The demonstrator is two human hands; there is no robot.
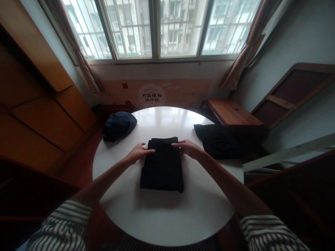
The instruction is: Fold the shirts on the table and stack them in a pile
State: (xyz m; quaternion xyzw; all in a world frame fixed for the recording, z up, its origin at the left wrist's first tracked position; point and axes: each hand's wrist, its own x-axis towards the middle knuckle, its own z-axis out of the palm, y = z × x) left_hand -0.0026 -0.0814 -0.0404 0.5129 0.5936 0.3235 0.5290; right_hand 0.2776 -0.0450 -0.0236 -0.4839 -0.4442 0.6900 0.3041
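Observation:
A folded black garment (162, 169), in a flat rectangular bundle, lies on the white round table (167, 216). Its exact kind does not show. At its upper left edge, my left hand (137, 153) has the thumb on top of the cloth and the other fingers by the side, partly hidden. My right hand (188, 149) grips the upper right edge the same way, thumb laid over the fabric. Both hands are near the far end of the bundle, whose near end rests free on the table.
A dark blue piece of clothing (119, 124) is heaped at the table's left edge. Another black garment (220, 141) lies at the right edge and partly overhangs it. Beyond are a wooden side table (235, 112), a barred window (157, 29) and orange-brown cabinets (47, 118).

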